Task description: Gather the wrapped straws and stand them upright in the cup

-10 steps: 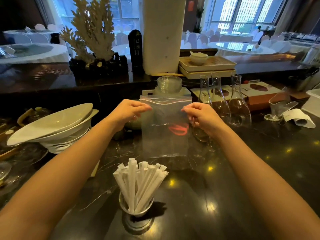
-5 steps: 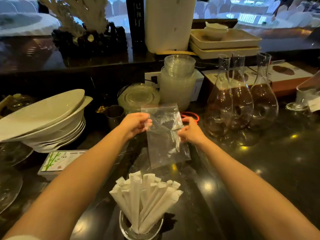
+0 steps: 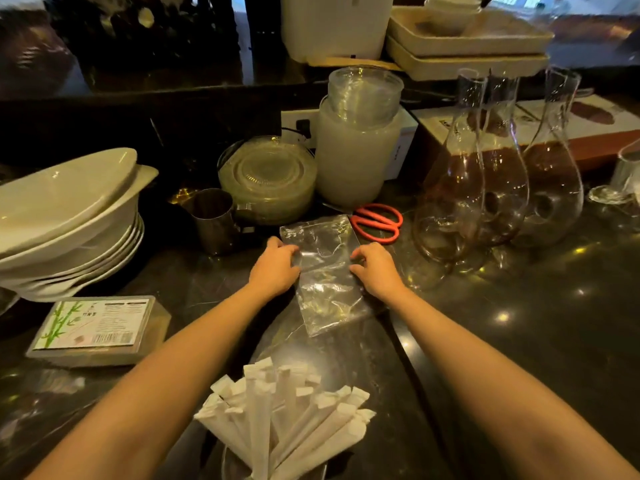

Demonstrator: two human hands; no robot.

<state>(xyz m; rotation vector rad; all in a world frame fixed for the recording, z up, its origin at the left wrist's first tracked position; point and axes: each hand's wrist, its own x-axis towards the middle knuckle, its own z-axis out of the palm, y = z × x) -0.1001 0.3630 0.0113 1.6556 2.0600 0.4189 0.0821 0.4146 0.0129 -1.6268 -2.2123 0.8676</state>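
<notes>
Both forearms are bare, no sleeves showing; the left hand (image 3: 275, 268) and right hand (image 3: 377, 270) wear no gloves, rings or watch.

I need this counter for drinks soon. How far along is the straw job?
Nearly done, it seems. The wrapped straws already stand upright in the cup. The left hand and right hand are on the empty clear bag, lying on the counter. No loose straws show; only the bag seems left.

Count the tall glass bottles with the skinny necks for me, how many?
3. They stand in a row on the right of the counter: the left one nearest the red scissors, one in the middle, one on the right. None seems hidden.
</notes>
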